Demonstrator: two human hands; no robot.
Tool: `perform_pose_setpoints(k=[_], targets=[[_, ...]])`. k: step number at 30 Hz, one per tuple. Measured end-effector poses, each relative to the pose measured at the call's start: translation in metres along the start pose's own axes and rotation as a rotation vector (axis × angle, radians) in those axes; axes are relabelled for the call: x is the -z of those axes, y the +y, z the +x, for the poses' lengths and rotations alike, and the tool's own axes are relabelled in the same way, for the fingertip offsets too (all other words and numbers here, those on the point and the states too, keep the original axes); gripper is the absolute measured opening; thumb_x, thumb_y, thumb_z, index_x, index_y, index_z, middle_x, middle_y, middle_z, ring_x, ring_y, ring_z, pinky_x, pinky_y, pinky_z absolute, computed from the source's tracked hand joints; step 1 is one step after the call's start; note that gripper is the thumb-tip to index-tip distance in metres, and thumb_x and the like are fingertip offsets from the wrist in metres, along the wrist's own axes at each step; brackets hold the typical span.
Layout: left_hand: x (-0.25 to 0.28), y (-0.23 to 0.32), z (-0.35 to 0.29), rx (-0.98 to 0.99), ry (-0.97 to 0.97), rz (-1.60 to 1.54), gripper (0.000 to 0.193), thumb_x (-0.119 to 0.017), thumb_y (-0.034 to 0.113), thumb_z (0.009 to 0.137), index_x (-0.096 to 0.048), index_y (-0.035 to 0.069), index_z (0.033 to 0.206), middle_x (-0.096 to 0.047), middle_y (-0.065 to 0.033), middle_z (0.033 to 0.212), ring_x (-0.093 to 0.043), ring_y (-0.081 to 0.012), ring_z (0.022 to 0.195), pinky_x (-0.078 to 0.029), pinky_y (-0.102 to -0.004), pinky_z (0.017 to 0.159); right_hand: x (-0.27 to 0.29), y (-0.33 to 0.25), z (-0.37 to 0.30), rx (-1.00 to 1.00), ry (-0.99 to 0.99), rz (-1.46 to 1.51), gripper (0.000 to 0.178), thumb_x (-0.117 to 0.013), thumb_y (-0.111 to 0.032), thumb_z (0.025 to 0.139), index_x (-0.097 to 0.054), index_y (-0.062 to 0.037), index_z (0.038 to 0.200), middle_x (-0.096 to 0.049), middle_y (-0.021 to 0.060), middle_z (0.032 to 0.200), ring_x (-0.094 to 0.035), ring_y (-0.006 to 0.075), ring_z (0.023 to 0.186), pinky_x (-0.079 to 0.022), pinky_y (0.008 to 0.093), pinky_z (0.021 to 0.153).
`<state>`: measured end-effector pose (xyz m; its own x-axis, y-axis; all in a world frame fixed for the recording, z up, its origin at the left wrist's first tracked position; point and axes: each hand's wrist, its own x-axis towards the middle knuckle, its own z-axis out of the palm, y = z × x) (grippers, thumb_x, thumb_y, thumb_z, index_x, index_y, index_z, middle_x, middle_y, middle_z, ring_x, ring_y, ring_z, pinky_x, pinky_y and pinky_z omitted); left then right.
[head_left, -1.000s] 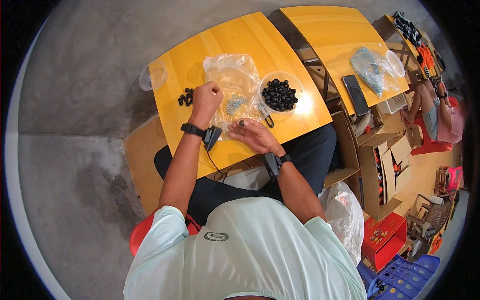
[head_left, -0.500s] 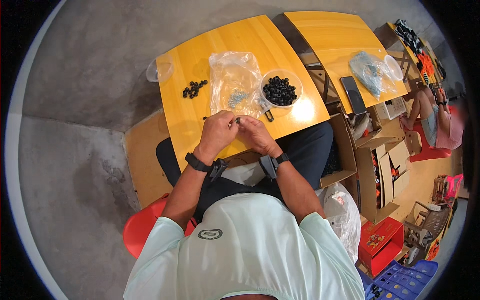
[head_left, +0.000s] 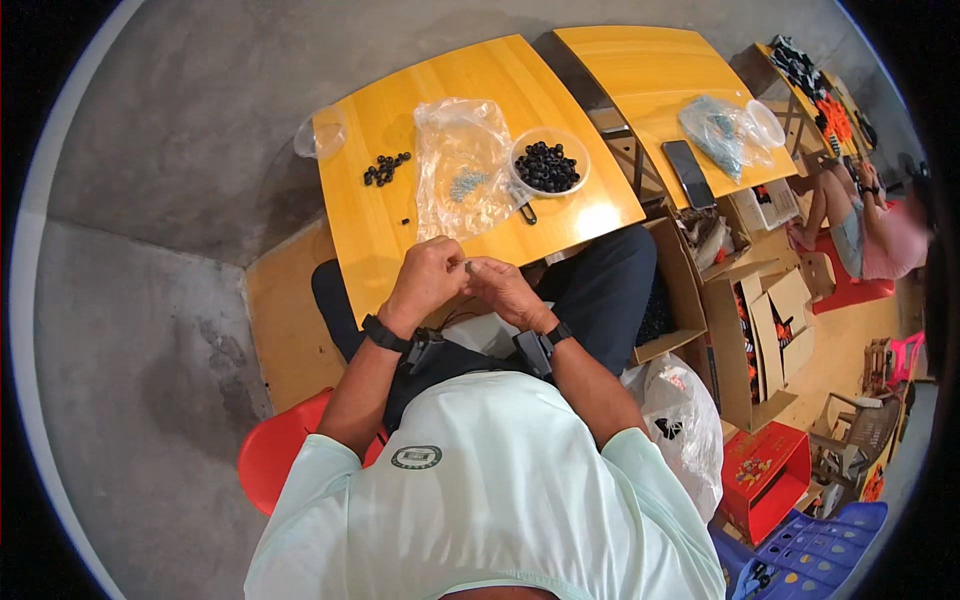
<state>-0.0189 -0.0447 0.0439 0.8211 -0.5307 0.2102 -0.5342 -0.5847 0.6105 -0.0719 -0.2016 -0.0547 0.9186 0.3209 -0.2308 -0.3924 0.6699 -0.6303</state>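
My left hand and my right hand meet fingertip to fingertip over the near edge of the yellow table. Both are closed in a pinch; whatever lies between the fingers is tiny and mostly hidden. Beyond them, a clear plastic bag lies flat with a heap of small silvery metal pieces on it. A clear round tub full of black bead-like pieces stands to its right. Several loose black pieces sit left of the bag, and one small black piece lies nearer.
A black loop-shaped item lies below the tub. An empty-looking clear cup is at the table's left edge. The second table holds a phone and a bag. Open cartons stand right; another person sits beyond.
Both hands have drawn slightly down, toward my body, still pinched together. The small dark piece seen at the right fingertips earlier is now mostly covered. The view has shifted slightly.
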Motion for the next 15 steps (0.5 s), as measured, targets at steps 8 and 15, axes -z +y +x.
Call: perform_pose_setpoints(k=[8, 15], targets=[[0.004, -0.017, -0.014, 0.003, 0.102, -0.289, 0.008, -0.069, 0.003, 0.078, -0.063, -0.002, 0.080, -0.063, -0.0128, 0.072, -0.066, -0.0226, 0.063, -0.052, -0.0319, 0.057, -0.005, 0.009, -0.002, -0.032, -0.052, 0.058, 0.031, -0.059, -0.032, 0.099, -0.064, -0.0051, 0.113, -0.065, 0.0018, 0.099, -0.060, 0.0119, 0.092, -0.049, 0.0295, 0.087], [-0.003, -0.038, -0.042, 0.141, 0.127, -0.398, 0.009, -0.069, 0.004, 0.078, -0.063, -0.002, 0.082, -0.066, -0.0130, 0.071, -0.065, -0.0174, 0.061, -0.052, -0.0289, 0.057, -0.006, 0.009, 0.004, -0.043, 0.030, -0.095, 0.026, -0.056, -0.024, 0.102, -0.064, -0.0017, 0.112, -0.066, 0.0043, 0.093, -0.064, 0.0150, 0.087, -0.050, 0.0272, 0.085]])
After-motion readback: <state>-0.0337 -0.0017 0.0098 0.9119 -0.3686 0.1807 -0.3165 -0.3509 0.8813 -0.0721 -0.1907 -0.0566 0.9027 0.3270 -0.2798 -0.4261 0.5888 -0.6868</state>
